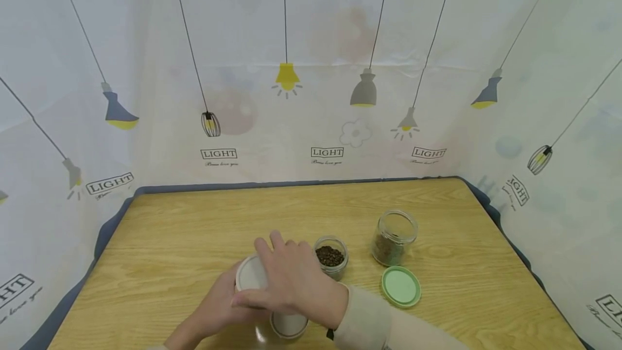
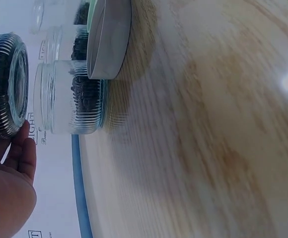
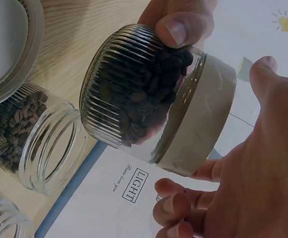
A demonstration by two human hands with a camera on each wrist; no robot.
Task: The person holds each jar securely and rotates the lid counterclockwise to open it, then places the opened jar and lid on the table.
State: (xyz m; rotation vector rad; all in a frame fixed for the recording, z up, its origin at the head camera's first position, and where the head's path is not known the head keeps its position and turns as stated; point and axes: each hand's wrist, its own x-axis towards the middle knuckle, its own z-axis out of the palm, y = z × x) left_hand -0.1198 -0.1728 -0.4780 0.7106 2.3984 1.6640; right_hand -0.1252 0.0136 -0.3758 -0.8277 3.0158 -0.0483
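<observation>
My left hand (image 1: 221, 298) grips a ribbed glass jar (image 3: 134, 94) of dark coffee beans, held tilted above the table. A white lid (image 3: 201, 114) covers its mouth. Over that lid reaches my right hand (image 1: 296, 282); in the right wrist view its thumb stands off the lid's rim and its fingers spread around the far side, some bent. Just beyond the hands stands an uncapped jar of beans (image 1: 331, 258). A second white lid (image 1: 289, 325) lies on the table below the hands, partly covered by them in the head view.
A taller uncapped glass jar (image 1: 392, 239) with dark contents stands to the right, a green lid (image 1: 400, 286) flat in front of it. All rest on a wooden table (image 1: 209, 220), whose far and side edges meet hanging cloth printed with lamps (image 1: 286, 123).
</observation>
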